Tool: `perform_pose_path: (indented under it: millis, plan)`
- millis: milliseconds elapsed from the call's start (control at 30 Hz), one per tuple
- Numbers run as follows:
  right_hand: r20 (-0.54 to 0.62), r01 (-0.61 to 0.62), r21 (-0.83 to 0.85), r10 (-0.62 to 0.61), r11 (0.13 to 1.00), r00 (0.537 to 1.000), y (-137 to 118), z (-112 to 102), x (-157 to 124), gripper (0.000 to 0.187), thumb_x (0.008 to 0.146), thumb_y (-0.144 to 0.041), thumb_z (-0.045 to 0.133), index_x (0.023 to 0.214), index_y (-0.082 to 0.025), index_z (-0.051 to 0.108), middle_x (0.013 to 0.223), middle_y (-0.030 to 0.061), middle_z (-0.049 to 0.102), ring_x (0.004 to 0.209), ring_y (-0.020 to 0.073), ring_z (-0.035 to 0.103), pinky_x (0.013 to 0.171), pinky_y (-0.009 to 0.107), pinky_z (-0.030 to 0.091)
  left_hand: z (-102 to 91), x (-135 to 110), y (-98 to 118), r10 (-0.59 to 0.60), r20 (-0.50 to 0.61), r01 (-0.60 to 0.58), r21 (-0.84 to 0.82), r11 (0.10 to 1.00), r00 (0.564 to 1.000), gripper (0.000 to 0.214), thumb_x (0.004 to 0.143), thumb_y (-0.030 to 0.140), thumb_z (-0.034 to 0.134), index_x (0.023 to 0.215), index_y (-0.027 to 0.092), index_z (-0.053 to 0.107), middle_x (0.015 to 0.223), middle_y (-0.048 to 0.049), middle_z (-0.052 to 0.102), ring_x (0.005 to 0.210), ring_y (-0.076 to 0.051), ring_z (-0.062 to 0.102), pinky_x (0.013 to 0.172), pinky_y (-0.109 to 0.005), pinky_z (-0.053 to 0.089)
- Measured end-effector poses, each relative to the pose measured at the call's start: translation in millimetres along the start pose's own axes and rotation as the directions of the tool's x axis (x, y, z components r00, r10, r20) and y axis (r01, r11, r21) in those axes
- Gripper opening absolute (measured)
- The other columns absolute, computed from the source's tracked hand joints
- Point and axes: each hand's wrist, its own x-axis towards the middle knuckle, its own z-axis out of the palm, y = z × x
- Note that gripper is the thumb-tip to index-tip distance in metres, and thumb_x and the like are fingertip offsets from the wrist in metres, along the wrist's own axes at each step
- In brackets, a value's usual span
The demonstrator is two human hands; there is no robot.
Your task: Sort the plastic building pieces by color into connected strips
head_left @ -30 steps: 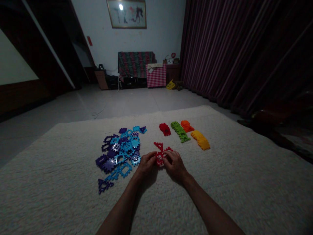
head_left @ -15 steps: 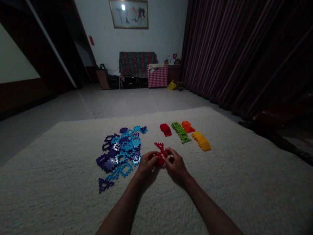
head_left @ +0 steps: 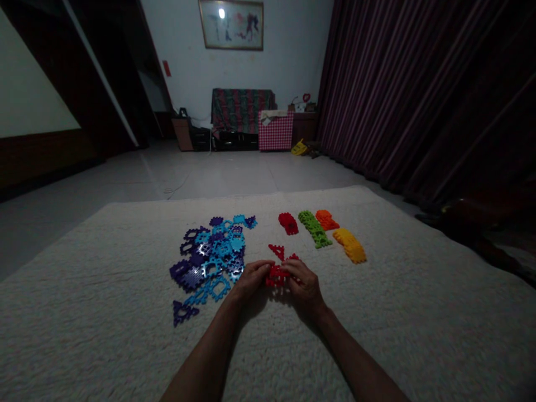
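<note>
a pale quilted cover was spread out in a dim room. between the left hand and the right hand, fingertips gripped a red toothed piece by its sides. it looked light, stiff and smooth, probably plastic, best taken by its edges. a red triangle lay just beyond, crowding that side; a blue and purple heap lay near the left hand, with green and yellow stacks farther right.

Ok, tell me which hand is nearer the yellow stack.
Right. The right hand is left of the yellow stack, on its near side; the left hand is farther left.
</note>
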Motion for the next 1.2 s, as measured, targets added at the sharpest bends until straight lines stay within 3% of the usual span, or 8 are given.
perform_pose_path:
  millis: [367, 700, 867, 1033, 1133, 1200]
  plan:
    - [0.127, 0.035, -0.039, -0.03, 0.999, 0.991, -1.5, 3.2, -2.1, 0.036, 0.08, -0.009, 0.048, 0.103, -0.025, 0.071, 0.116, 0.007, 0.069, 0.109, 0.0209, 0.064, 0.096, 0.039, 0.052, -4.4, 5.0, -3.9, -0.051, 0.06, 0.057, -0.11, 0.992, 0.997, 0.034, 0.073, 0.034, 0.071, 0.099, 0.012, 0.075, 0.094, -0.0127, 0.075, 0.075, -0.017, 0.066, 0.071, -0.027, 0.049]
    - [0.106, 0.087, 0.023, -0.089, 0.996, 0.99, -1.0, 7.2, -2.5, 0.038, 0.081, -0.007, 0.048, 0.105, -0.023, 0.071, 0.116, 0.0076, 0.069, 0.109, 0.0201, 0.065, 0.096, 0.037, 0.053, -2.6, -0.7, -0.6, -0.039, 0.15, 0.059, -0.127, 0.99, 0.988, 0.037, 0.077, 0.031, 0.069, 0.106, 0.009, 0.073, 0.098, -0.0149, 0.074, 0.076, -0.017, 0.066, 0.069, -0.025, 0.048]
    - [0.137, 0.115, 0.031, -0.118, 0.993, 0.983, -0.3, 8.8, -5.6, 0.031, 0.087, -0.015, 0.054, 0.111, -0.025, 0.07, 0.122, 0.0079, 0.068, 0.112, 0.0205, 0.064, 0.097, 0.036, 0.053, -0.9, 0.5, -1.9, -0.118, 0.1, 0.138, -0.222, 0.965, 0.988, 0.038, 0.074, 0.027, 0.07, 0.107, 0.01, 0.071, 0.096, -0.014, 0.074, 0.076, -0.018, 0.067, 0.068, -0.026, 0.05]
    - [0.187, 0.106, 0.03, -0.11, 0.994, 0.976, 8.3, 10.1, -9.0, 0.034, 0.087, -0.013, 0.051, 0.114, -0.023, 0.07, 0.126, 0.0094, 0.066, 0.117, 0.0198, 0.062, 0.099, 0.037, 0.051, -0.6, 4.4, -2.1, -0.177, -0.026, 0.167, -0.215, 0.962, 0.984, 0.042, 0.072, 0.032, 0.072, 0.108, 0.011, 0.069, 0.082, -0.0091, 0.073, 0.061, -0.013, 0.063, 0.054, -0.022, 0.046]
    - [0.224, 0.098, 0.049, -0.107, 0.994, 0.969, 10.3, 10.0, -8.9, 0.042, 0.084, -0.008, 0.047, 0.118, -0.023, 0.068, 0.13, 0.0089, 0.064, 0.121, 0.0193, 0.059, 0.103, 0.038, 0.049, 0.4, 3.7, 1.3, -0.126, 0.043, 0.132, -0.208, 0.969, 0.991, 0.038, 0.073, 0.038, 0.074, 0.099, 0.01, 0.071, 0.089, -0.011, 0.073, 0.07, -0.014, 0.066, 0.063, -0.023, 0.05]
    - [0.242, 0.081, 0.054, -0.091, 0.995, 0.966, 8.2, 9.8, -8.3, 0.046, 0.082, -0.006, 0.046, 0.118, -0.023, 0.067, 0.131, 0.0081, 0.063, 0.122, 0.0192, 0.058, 0.104, 0.039, 0.048, 0.5, 2.0, 2.9, -0.131, 0.091, 0.147, -0.204, 0.968, 0.987, 0.042, 0.07, 0.036, 0.078, 0.103, 0.011, 0.071, 0.097, -0.0124, 0.073, 0.077, -0.016, 0.067, 0.069, -0.024, 0.051]
